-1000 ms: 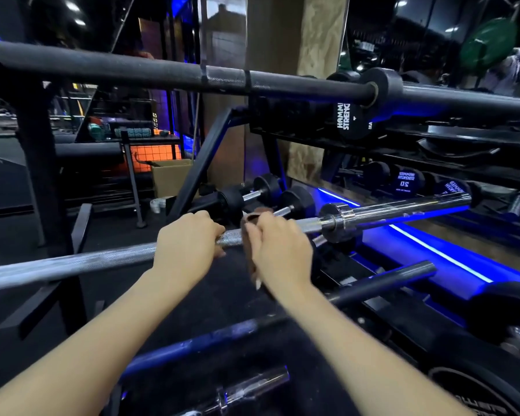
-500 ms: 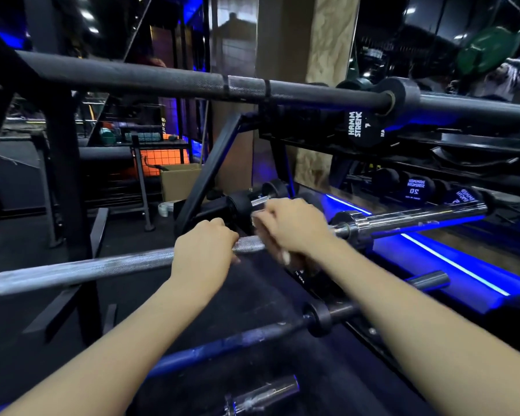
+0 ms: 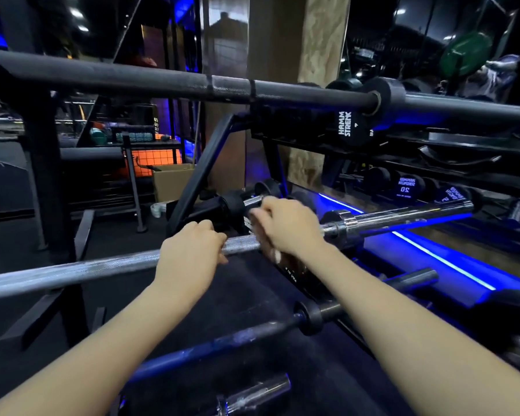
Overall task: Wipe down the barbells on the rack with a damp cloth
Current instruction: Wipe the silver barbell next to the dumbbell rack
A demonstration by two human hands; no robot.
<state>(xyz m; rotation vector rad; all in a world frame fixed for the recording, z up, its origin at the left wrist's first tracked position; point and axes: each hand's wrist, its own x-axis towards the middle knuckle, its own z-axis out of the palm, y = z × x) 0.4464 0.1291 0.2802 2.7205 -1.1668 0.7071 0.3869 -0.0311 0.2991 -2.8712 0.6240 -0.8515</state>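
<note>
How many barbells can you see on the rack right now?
4: the black barbell on top, the silver barbell under both hands, a dark barbell below that, and a chrome end at the bottom edge. Others may be hidden.

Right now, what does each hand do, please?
Left hand: grips the silver barbell.
Right hand: holds the cloth wrapped on the same barbell.

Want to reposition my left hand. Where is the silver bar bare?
Silver bar is bare left of the left hand. Rightward is crowded: right hand with cloth, then the collar.
</note>
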